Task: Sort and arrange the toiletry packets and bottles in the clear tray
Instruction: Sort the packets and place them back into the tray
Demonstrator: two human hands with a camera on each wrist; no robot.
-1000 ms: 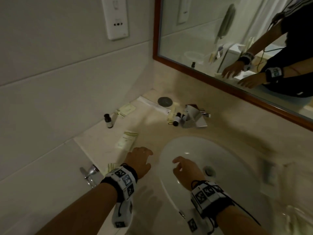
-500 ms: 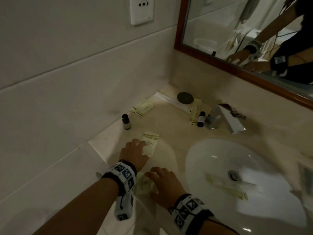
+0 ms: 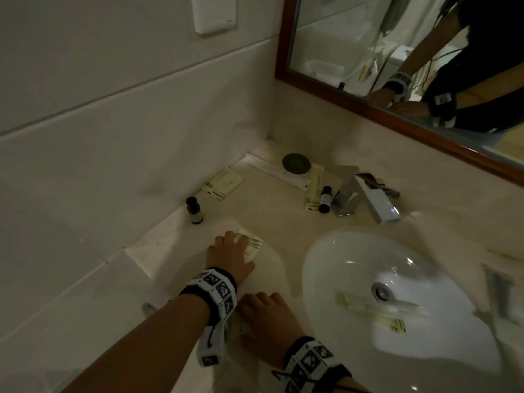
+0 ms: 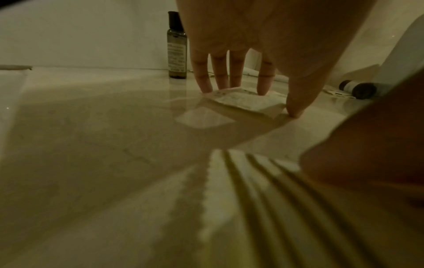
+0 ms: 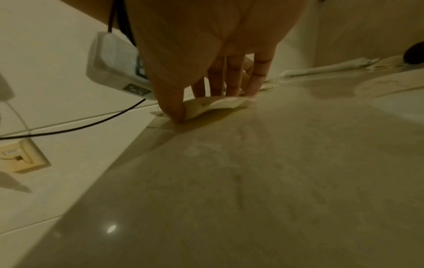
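Observation:
On the beige counter, left of the sink, my left hand [image 3: 231, 246] pinches a pale striped packet [image 3: 253, 245] by its edges, fingers on the far edge and thumb at the near corner [image 4: 296, 110]. Nearer the front edge, my right hand [image 3: 255, 306] pinches a second packet [image 5: 218, 105], which bows up between thumb and fingers; my left wrist hides most of it from the head camera. A small dark bottle [image 3: 194, 211] stands upright by the wall. Another bottle [image 3: 325, 199] lies beside a long packet [image 3: 314, 191].
A square packet [image 3: 224, 184] lies against the left wall, and a long white packet [image 3: 275, 171] and a dark disc [image 3: 296, 163] lie at the back. A chrome faucet [image 3: 365, 198] overhangs the white sink [image 3: 326, 268], where one packet [image 3: 371, 310] lies. The mirror [image 3: 397, 38] hangs behind.
Both hands moved left from over the sink down onto the counter. The left hand settled on the far packet and the right hand on the near one. The camera swung left.

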